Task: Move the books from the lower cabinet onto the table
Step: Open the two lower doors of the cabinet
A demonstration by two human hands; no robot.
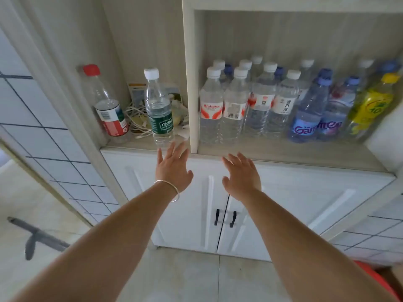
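Lower cabinet: both white doors closed, books not visible. Left hand and right hand hover before the doors, above the black handles, fingers spread, holding nothing.

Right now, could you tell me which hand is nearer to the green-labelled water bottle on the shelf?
The left hand. Its fingertips reach up just below the base of the green-labelled water bottle. The right hand is further right and lower, in front of the white cabinet doors.
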